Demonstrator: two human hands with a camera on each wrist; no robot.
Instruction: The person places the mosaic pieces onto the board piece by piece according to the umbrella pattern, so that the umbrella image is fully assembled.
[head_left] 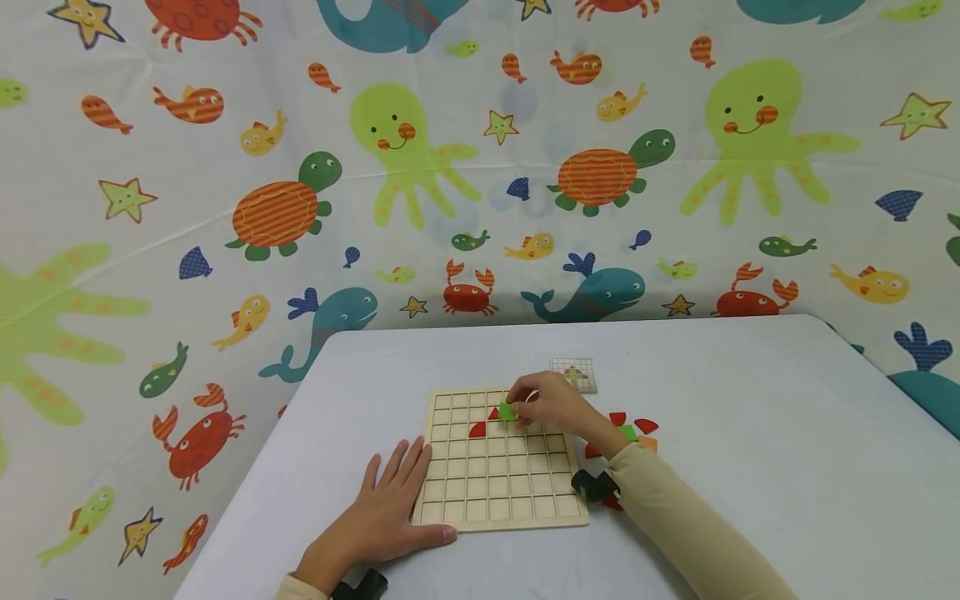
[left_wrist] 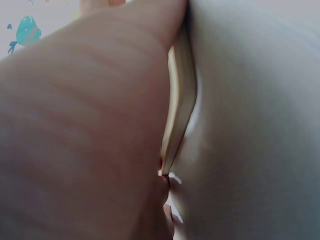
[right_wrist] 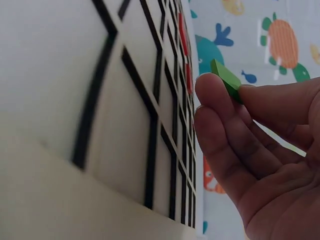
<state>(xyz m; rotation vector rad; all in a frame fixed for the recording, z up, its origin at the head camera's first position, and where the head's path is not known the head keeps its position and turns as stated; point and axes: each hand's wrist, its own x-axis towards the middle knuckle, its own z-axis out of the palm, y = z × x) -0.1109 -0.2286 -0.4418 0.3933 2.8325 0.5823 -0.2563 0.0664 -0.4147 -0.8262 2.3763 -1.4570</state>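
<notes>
1. Evidently, the step in hand was placing a piece: the right hand [head_left: 551, 404] pinched a green piece [head_left: 507, 412] between thumb and fingertips, over the far part of the gridded wooden board [head_left: 498, 487].
2. In the right wrist view that green piece appeared raised off the grid, so I judged it not yet seated in any square.
3. The left hand [head_left: 382, 504] gripped nothing; its fingers lay straight and spread along the board's left edge, thumb by the near left corner, probably to steady it on the white table [head_left: 750, 433].
4. Two red pieces sat on the grid: a red triangle [head_left: 493, 414] just left of the green piece, and a red quarter-round [head_left: 477, 429] farther left and nearer the person.
5. Loose pieces [head_left: 647, 426] in red, green and orange lay right of the board, some partly hidden by the right arm.
6. A small pattern card [head_left: 573, 375] lay beyond the board's far right corner, likely the guide; its details were too small to read.
7. The next move called for squaring the green piece to a cell, lowering it flat and letting go without nudging the red triangle.
</notes>
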